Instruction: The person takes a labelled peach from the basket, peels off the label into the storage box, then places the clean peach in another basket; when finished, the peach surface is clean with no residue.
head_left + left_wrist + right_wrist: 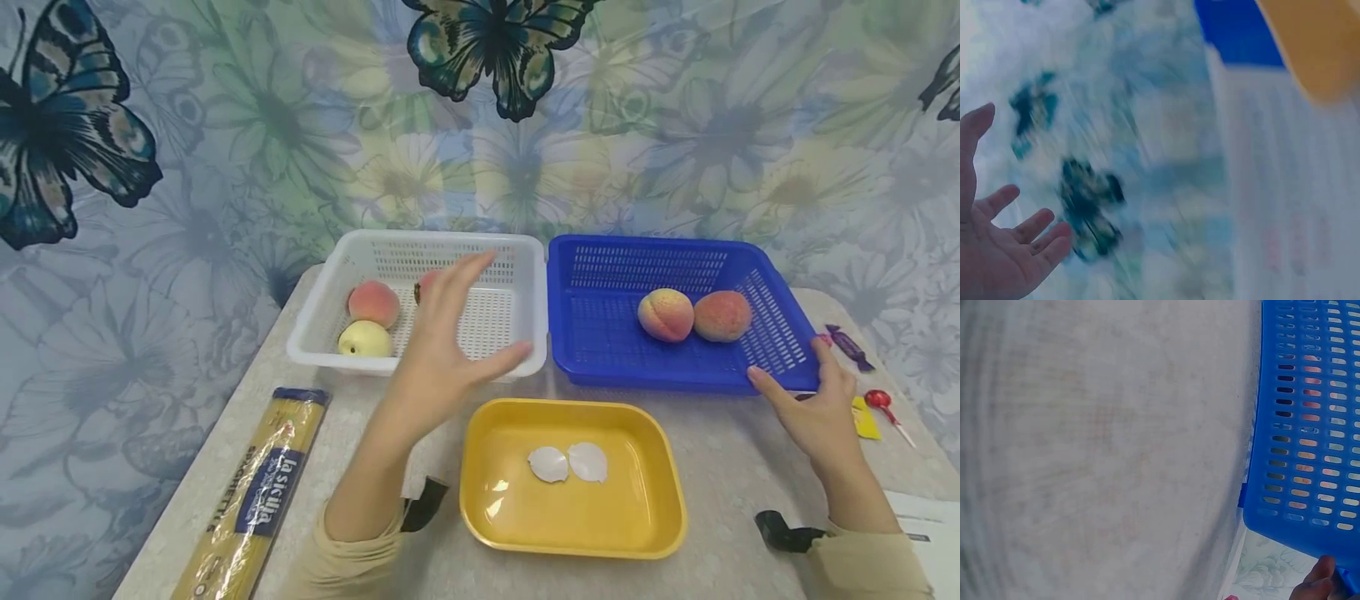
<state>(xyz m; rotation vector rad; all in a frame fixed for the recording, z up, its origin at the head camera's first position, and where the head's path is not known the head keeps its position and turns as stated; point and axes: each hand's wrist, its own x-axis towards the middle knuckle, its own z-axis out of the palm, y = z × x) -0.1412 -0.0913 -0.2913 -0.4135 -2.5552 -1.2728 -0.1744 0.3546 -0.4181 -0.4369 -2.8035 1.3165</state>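
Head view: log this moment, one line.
left hand: raised near white basket; right hand: holds blue basket, two peaches inside; yellow tray: two white pieces

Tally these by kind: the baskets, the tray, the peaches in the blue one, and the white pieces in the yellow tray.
Baskets: 2, the white basket and the blue basket
Trays: 1, the yellow tray
Peaches in the blue basket: 2
White pieces: 2
Total: 7

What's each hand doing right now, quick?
Left hand: open, fingers spread, holding nothing.
Right hand: closed on a corner of the blue basket, holding it.
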